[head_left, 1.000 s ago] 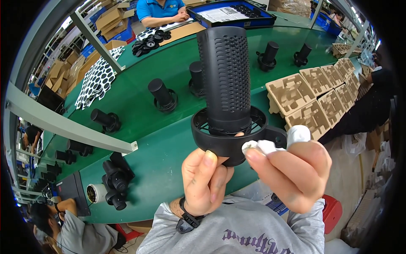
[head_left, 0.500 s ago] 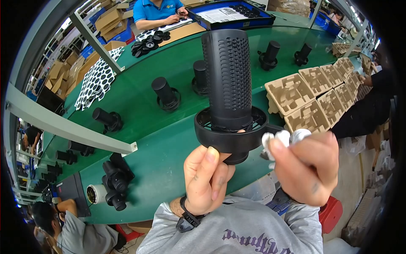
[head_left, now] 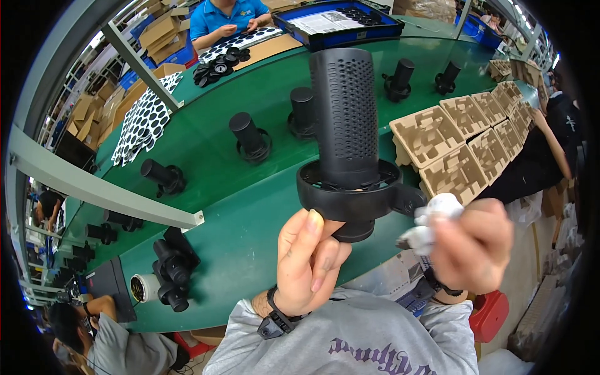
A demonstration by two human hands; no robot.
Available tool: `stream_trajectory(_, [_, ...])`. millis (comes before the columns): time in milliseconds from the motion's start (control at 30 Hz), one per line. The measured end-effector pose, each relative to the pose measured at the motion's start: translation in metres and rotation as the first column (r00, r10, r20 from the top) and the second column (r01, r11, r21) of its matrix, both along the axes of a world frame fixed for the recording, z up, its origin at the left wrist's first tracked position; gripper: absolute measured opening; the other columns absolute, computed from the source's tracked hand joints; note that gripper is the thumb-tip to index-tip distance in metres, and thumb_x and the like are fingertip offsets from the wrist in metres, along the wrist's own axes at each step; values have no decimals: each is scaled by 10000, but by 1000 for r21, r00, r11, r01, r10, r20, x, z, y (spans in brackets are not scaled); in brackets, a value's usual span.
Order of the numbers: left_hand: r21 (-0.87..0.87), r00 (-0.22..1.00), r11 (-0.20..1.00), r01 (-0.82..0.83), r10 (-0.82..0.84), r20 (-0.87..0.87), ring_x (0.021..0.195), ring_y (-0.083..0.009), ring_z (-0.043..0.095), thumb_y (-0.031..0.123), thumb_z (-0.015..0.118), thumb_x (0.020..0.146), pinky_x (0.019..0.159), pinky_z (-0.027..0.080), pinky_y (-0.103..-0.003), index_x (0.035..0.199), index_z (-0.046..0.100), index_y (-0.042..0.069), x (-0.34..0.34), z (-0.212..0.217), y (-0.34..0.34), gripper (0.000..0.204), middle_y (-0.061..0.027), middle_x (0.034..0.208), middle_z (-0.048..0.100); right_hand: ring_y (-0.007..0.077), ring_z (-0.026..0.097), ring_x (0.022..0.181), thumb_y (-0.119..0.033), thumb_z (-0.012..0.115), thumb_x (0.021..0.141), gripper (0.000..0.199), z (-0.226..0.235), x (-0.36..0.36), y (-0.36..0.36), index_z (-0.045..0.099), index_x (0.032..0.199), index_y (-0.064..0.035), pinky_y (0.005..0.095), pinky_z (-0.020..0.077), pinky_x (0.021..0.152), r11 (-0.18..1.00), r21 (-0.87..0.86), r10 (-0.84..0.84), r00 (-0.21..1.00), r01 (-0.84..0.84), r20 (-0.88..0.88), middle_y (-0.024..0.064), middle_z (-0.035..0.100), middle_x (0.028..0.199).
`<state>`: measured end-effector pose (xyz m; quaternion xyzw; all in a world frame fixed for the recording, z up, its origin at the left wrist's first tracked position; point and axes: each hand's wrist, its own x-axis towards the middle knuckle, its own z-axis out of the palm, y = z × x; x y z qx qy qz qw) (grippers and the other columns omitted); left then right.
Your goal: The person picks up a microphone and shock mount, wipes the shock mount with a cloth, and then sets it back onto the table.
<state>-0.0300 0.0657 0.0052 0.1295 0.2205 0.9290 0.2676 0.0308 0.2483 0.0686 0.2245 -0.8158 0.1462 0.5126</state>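
My left hand (head_left: 309, 262) grips a black microphone (head_left: 345, 119) low on its ring-shaped mount (head_left: 350, 197), thumb against the ring's outside. The microphone stands nearly upright, with a perforated grille on its upper body. A short side arm (head_left: 409, 200) juts from the ring toward my right hand (head_left: 475, 244). That hand, slightly blurred, is closed on a crumpled white cloth (head_left: 440, 209) close beside the side arm. Whether the cloth touches the mount I cannot tell. Behind, on the green belt, stand more black microphones in ring mounts, such as one at left of centre (head_left: 250, 137).
Moulded cardboard trays (head_left: 428, 134) line the right side, where another person's arm (head_left: 553, 144) reaches in. Several black parts (head_left: 172, 269) lie by a white roll (head_left: 145, 286) at left. A grey metal post (head_left: 100, 181) crosses the left. Across the belt sits a person in blue (head_left: 228, 22).
The microphone and my left hand have shifted slightly right and down. My right hand has moved right with the cloth. Microphones on the belt sit a little farther right.
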Motion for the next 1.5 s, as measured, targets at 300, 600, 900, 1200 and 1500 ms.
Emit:
stream_trajectory(300, [150,996,985,85,-86,-3,351,-12,285,211,395,996,447,250,-196,1114,534,-10,1,-8,6,286,-212,1203,598,115,558,808,45,625,798,153,-105,3,54,681,939,59,228,438,731,490,-795,58,897,356,438,59,603,860])
stream_trajectory(600, [167,988,985,52,-26,-154,352,-15,296,216,397,998,451,262,-201,1099,533,-26,5,-4,30,296,-234,1164,610,189,607,974,-202,450,967,334,-218,-78,-49,502,1206,25,317,505,870,-716,-697,671,297,24,-679,136,600,1116])
stream_trajectory(900, [-298,998,953,-54,40,-54,354,-31,264,182,507,969,419,238,-219,900,555,-6,-23,-32,60,206,-152,969,684,118,602,939,-99,626,876,266,-164,-23,49,627,1119,10,270,488,825,429,-823,638,521,371,567,67,660,1008])
stream_trajectory(1200, [-522,930,805,281,-94,356,390,-27,282,176,518,954,417,263,-194,949,529,51,-47,-117,83,125,-138,1068,668,71,583,670,-219,616,875,330,-6,4,242,625,1096,26,211,462,592,692,-430,65,543,580,837,3,632,767])
stream_trajectory(1500, [-709,677,345,615,-691,252,845,-153,597,173,600,896,795,479,-303,1415,310,1,-61,-109,98,619,-142,1289,503,377,523,1167,-499,712,711,855,-61,-229,517,388,1343,-23,442,444,958,346,237,-684,71,908,726,268,514,1257])
